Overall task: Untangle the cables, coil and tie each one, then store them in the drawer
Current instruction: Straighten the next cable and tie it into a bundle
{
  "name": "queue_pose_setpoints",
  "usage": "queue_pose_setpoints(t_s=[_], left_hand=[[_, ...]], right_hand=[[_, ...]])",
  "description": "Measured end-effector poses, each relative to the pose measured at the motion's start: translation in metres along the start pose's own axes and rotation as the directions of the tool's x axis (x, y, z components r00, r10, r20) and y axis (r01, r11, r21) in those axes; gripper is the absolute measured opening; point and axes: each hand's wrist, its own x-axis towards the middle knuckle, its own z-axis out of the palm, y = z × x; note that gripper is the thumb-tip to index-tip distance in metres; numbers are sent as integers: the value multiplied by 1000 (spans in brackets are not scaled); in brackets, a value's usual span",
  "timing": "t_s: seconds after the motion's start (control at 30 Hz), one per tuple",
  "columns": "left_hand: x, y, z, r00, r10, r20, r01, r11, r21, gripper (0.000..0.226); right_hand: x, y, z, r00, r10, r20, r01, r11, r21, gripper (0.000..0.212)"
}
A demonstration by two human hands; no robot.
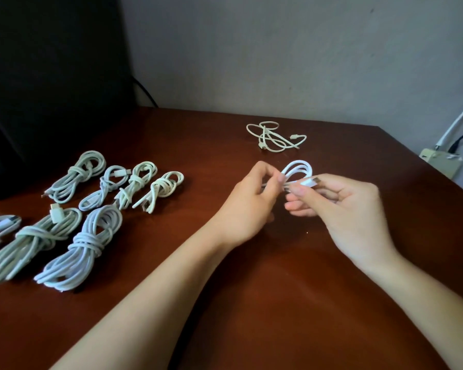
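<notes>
Both hands hold a white cable (300, 168) just above the brown table (251, 303). My left hand (249, 201) pinches its folded loops at the middle. My right hand (340, 204) pinches the plug end of the same cable between thumb and fingers. Its loops stick up behind my fingers. Farther back lies a loose, tangled white cable (274, 136). On the left, several coiled and tied white cables (86, 239) lie in two rows. No drawer is in view.
A dark monitor or panel (46, 76) stands at the back left with a black lead behind it. A wall socket box (441, 162) with plugged wires sits past the table's right edge. A grey wall is behind the table.
</notes>
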Motion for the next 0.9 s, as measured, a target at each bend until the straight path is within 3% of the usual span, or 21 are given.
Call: queue_pose_setpoints(t_s=[0.13,0.33,0.43,0.73,0.9], left_hand=[[0,2,-1,1000,-17,-6,16,992,-123,16],[-2,3,6,1000,14,8,-13,991,-136,13],[-4,4,8,999,44,-5,-44,989,-139,13],[-10,7,14,943,315,-112,-293,940,172,10],[-11,10,16,903,409,-129,-377,901,215,9]], right_hand=[[0,-3,2,990,116,82,-123,988,97,15],[3,-8,-1,961,264,78,-274,946,173,12],[4,-8,-2,948,307,87,-318,932,176,22],[8,-12,-8,899,425,101,-437,874,213,18],[12,-13,-8,871,480,109,-486,804,343,18]])
